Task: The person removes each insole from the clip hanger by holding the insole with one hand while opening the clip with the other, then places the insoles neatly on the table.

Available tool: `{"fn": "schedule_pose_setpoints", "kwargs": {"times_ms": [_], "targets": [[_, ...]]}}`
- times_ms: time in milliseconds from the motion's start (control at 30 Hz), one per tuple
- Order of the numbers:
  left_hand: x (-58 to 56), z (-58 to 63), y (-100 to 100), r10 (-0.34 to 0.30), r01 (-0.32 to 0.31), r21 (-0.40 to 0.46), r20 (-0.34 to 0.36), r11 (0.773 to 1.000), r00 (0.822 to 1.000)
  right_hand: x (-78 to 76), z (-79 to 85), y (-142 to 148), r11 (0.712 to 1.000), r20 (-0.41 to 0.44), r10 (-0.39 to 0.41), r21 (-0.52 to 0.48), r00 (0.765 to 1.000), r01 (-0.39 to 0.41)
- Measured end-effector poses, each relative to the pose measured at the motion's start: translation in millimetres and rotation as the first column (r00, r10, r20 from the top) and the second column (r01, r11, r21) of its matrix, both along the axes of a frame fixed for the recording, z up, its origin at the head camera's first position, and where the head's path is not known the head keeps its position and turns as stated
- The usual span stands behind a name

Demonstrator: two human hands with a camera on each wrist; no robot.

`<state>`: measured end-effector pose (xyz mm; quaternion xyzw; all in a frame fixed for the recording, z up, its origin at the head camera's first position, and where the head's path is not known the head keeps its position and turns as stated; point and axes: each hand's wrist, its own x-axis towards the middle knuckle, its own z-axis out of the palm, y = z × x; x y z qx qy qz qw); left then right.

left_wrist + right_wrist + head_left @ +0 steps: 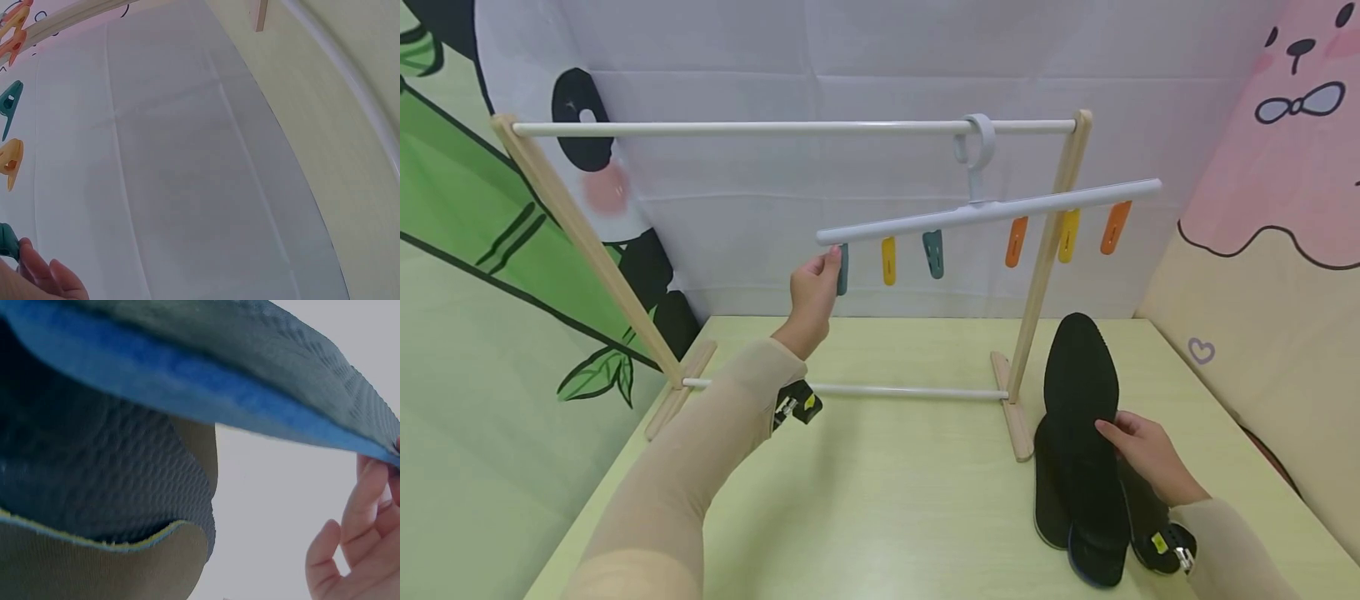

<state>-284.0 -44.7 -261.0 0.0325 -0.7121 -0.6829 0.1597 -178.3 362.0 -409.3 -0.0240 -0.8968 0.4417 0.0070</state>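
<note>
My left hand (812, 296) pinches the leftmost teal clip (842, 275) under the low left end of a white clip hanger (902, 223). The hanger tilts, its hook (984, 146) looped over the rack's top bar. In the left wrist view, fingertips press the teal clip (9, 242) at the lower left corner. At the right, my right hand (1152, 457) grips a black insole (1081, 367) by its side edge, raising it off other black insoles (1051, 492). The right wrist view shows the held insole's blue edge (187, 381) and a dimpled insole (137, 481) below.
A wooden rack with a white top bar (737, 129) and lower bar (917, 391) stands on the pale table (850, 500). Yellow (889, 261), teal (933, 254) and orange clips (1016, 242) hang along the hanger. A printed curtain (887, 50) closes off the back and sides.
</note>
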Motion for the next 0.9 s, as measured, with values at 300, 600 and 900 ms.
{"fn": "schedule_pose_setpoints", "kwargs": {"times_ms": [300, 600, 900], "targets": [[0.1, -0.2, 0, -0.003, 0.003, 0.003, 0.005, 1.0, 1.0, 1.5, -5.5, 11, 1.0, 0.001, 0.014, 0.009, 1.0, -0.014], [-0.4, -0.5, 0, -0.01, 0.01, 0.002, 0.016, 1.0, 1.0, 0.9, -11.0, 19, 1.0, 0.042, 0.016, 0.015, 0.999, -0.017], [-0.4, 0.8, 0, -0.014, 0.014, 0.01, 0.027, 1.0, 1.0, 1.6, -12.8, 25, 0.999, 0.08, -0.013, 0.043, 0.997, 0.01]]}}
